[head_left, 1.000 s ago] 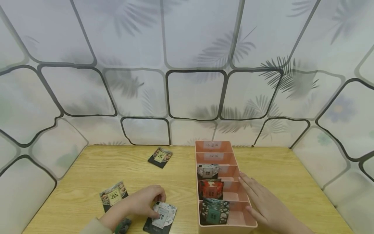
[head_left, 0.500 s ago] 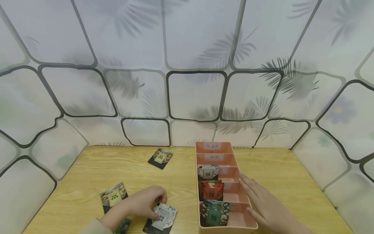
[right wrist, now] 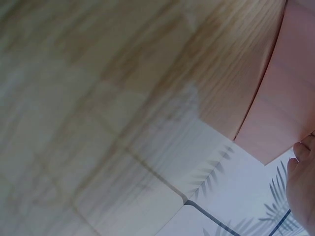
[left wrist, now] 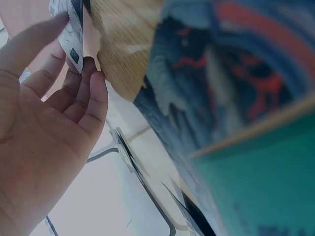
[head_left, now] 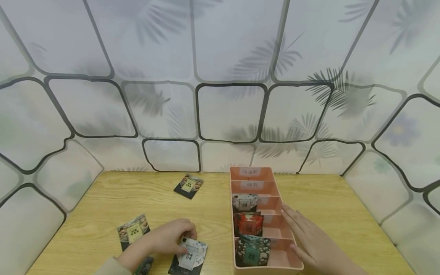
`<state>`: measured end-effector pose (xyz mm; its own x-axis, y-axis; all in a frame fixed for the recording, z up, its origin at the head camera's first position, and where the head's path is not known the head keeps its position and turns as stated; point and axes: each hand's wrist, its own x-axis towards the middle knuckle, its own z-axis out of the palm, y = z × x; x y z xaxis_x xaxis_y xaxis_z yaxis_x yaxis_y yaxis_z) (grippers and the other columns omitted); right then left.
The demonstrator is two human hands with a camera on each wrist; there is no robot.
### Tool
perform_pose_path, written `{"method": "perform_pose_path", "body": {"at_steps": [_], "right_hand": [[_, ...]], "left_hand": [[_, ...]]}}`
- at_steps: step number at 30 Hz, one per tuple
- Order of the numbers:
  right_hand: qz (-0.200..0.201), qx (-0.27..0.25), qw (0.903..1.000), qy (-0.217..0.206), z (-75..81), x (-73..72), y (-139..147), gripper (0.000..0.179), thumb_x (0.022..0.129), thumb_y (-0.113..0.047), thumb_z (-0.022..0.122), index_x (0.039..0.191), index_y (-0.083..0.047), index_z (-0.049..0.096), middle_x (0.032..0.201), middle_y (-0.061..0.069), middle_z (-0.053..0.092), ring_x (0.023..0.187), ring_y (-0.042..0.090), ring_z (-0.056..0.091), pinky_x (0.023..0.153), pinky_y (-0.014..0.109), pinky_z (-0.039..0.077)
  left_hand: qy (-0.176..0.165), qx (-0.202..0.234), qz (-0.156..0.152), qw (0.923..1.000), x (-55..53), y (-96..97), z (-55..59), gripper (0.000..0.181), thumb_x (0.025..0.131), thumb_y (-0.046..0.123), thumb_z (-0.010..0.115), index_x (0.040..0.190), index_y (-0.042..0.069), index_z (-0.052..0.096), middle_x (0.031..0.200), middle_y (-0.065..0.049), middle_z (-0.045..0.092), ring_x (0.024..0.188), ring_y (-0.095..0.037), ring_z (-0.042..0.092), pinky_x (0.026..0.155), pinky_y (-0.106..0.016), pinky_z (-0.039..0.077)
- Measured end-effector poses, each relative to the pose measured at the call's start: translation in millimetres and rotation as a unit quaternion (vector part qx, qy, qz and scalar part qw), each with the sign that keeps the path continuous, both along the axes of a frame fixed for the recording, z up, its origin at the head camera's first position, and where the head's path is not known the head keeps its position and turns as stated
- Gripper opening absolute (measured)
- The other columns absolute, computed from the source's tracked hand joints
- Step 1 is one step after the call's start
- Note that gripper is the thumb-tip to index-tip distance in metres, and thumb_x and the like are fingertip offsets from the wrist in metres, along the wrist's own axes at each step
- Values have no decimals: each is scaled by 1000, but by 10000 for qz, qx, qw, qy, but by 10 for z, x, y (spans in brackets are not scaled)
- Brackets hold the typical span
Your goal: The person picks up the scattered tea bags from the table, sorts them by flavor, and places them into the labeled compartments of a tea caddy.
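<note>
My left hand (head_left: pixel 172 237) pinches a white-and-black tea sachet (head_left: pixel 194 255), thumb on its face and fingers curled at its far edge. In the left wrist view the white sachet (left wrist: pixel 74 34) stands edge-on between thumb and fingers. My right hand (head_left: pixel 311 240) lies with straight fingers along the right wall of a long pink divided box (head_left: pixel 268 270). Inside the box, green sachets (head_left: pixel 252 252) fill the left of the nearest compartment, red ones (head_left: pixel 248 224) the one behind, and a white one (head_left: pixel 245 203) the third. The two farthest compartments bear paper labels.
A yellow-labelled sachet (head_left: pixel 188 186) lies toward the back of the wooden table (head_left: pixel 213 198). Another sachet (head_left: pixel 133 230) lies left of my left forearm, which partly covers a dark green one (head_left: pixel 144 266). A patterned curtain (head_left: pixel 227 110) rises behind the table.
</note>
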<state>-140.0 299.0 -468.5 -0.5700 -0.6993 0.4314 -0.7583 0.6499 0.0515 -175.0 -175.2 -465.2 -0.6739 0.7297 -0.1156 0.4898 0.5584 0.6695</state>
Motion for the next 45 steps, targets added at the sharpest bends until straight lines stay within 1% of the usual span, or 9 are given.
{"method": "perform_pose_path", "body": {"at_steps": [2,6,10,12,13,16,28,41,45], "right_hand": [[-6,26,10000,-2,3,4,-1,72,108,-38,59,160,6,37,169,22,37,166,7,4,131,14,1],[-1,14,10000,-9,9,5,-11,73,108,-38,59,161,5,36,169,22,38,166,7,5,131,14,1],[52,-41,10000,-11,14,1,-21,74,107,-37,61,162,5,35,168,23,39,166,8,6,131,15,2],[58,-77,10000,-7,17,1,-22,74,106,-37,62,162,4,35,167,23,40,166,8,7,131,15,2],[57,-82,9999,-3,18,1,-22,74,106,-36,62,162,4,35,167,23,40,166,8,7,131,15,2],[14,-81,10000,18,19,2,-19,73,106,-37,62,161,5,37,167,23,40,166,7,7,131,14,2],[24,-58,10000,17,42,3,-21,73,106,-38,62,161,5,37,168,23,40,166,7,7,130,14,2],[102,-100,9999,54,17,-7,-7,73,108,-39,60,160,6,37,171,19,35,166,8,8,131,14,2],[184,-134,9996,141,14,-19,-10,72,109,-40,58,159,8,39,170,21,37,166,10,10,131,15,3]], "left_hand": [[34,102,-38,9999,-43,-35,-88,24,91,12,83,102,26,67,99,18,61,88,5,54,77,-22,53],[-9,172,-159,9997,-82,-46,-109,19,96,7,76,101,24,68,97,16,65,86,4,57,75,-23,54],[-345,149,0,9993,-47,12,108,17,96,3,72,98,19,70,93,12,67,80,1,56,72,-23,52],[-395,157,71,9991,-40,33,196,16,97,2,70,98,18,70,91,12,67,78,1,55,70,-22,51],[-532,187,207,9982,-27,56,269,17,96,2,71,96,19,71,90,12,67,78,2,55,71,-22,51],[-499,216,301,9981,-44,80,354,17,97,2,69,95,19,71,88,12,67,75,3,55,70,-20,51],[316,212,172,9991,-224,198,623,14,100,4,67,95,17,67,83,9,61,71,1,49,66,-21,48],[1288,280,-32,9913,-400,490,1126,13,101,3,65,97,15,67,86,5,65,75,0,55,72,-25,54],[1306,347,-53,9908,-446,600,1249,11,102,4,65,98,15,67,86,5,66,75,-2,56,72,-26,54]]}}
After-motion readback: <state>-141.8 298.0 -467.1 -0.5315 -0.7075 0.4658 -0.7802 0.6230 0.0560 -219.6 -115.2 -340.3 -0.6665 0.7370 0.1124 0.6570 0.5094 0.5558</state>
